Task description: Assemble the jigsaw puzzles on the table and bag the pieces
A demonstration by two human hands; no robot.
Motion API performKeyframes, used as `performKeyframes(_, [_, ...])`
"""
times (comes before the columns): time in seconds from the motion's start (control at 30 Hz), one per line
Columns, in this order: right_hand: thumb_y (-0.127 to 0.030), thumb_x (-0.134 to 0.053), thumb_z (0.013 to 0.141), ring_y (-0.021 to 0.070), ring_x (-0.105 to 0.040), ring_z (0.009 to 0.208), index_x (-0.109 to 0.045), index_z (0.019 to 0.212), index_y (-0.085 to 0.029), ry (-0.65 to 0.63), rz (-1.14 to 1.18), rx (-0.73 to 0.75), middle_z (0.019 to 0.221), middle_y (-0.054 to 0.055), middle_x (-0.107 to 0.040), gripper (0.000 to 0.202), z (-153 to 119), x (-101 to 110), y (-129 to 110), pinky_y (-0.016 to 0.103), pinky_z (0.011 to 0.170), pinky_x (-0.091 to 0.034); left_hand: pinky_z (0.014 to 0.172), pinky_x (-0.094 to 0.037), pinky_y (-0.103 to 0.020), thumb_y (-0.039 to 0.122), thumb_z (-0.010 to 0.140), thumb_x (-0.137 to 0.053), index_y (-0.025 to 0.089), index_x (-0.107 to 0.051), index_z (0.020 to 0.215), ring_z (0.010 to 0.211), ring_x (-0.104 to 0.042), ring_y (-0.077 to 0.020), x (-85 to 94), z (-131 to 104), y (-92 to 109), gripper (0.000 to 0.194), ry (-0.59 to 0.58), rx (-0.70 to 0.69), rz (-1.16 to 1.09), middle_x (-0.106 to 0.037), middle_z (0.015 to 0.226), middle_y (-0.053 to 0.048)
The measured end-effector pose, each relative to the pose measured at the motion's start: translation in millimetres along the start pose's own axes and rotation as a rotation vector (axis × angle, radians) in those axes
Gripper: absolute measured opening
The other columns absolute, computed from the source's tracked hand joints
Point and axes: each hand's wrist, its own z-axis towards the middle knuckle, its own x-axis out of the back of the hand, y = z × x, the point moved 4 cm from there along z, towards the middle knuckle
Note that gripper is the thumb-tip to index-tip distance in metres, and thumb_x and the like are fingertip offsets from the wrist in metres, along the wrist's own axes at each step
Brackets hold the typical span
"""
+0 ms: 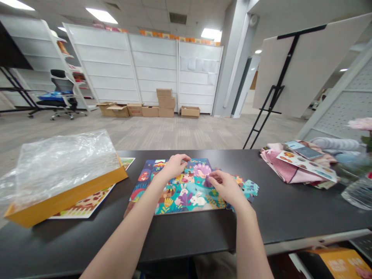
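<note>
A colourful jigsaw puzzle (174, 197) with rabbits, flowers and a purple creature lies flat on the dark table (186, 236). My left hand (176, 166) rests over its upper middle, fingers curved and apart, with nothing seen in them. At the puzzle's right part, my right hand (225, 186) pinches a small purple piece (208, 181) between thumb and fingers, low over the picture. Several joined or loose pieces (250, 188), one with a teal creature, lie just right of that hand. My right hand and wrist hide some of the pieces beneath them.
On the left, an orange-yellow box (95, 190) with clear plastic wrap (66, 162) overlaps printed sheets (90, 203). Pink cloths (281, 166), a phone (305, 150) and a sticker sheet (308, 166) lie at the right, near a clear plastic container (359, 192).
</note>
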Motion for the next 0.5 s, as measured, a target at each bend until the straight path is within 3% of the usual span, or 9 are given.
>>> performKeyframes(0.17, [-0.033, -0.06, 0.089, 0.0232, -0.074, 0.083, -0.071, 0.092, -0.021, 0.013, -0.028, 0.011, 0.09, 0.008, -0.078, 0.016, -2.8, 1.3, -1.7, 0.035, 0.079, -0.056, 0.091, -0.058, -0.032, 0.011, 0.079, -0.059, 0.02, -0.075, 0.106, 0.09, -0.074, -0.0201, 4.8, -3.8, -13.9, 0.033, 0.052, 0.029, -0.011, -0.078, 0.098, -0.004])
performKeyframes(0.33, [-0.029, -0.059, 0.09, 0.0241, -0.074, 0.085, -0.072, 0.094, -0.022, -0.005, -0.051, 0.014, 0.09, 0.008, -0.079, 0.016, -5.2, -0.2, -2.6, 0.035, 0.079, -0.055, 0.085, -0.06, -0.031, 0.012, 0.08, -0.059, 0.015, -0.071, 0.109, 0.085, -0.074, -0.0179, 27.8, -0.3, -34.2, 0.031, 0.255, 0.131, -0.161, -0.077, 0.095, -0.007])
performKeyframes(0.5, [-0.025, -0.058, 0.09, 0.0243, -0.074, 0.085, -0.072, 0.093, -0.022, -0.013, -0.095, -0.011, 0.09, 0.007, -0.079, 0.014, -6.5, -1.6, -7.3, 0.036, 0.079, -0.054, 0.088, -0.06, -0.029, 0.01, 0.083, -0.057, 0.015, -0.073, 0.107, 0.093, -0.075, -0.0179, 19.4, -1.0, -29.2, 0.029, 0.2, 0.096, -0.159, -0.078, 0.1, -0.008])
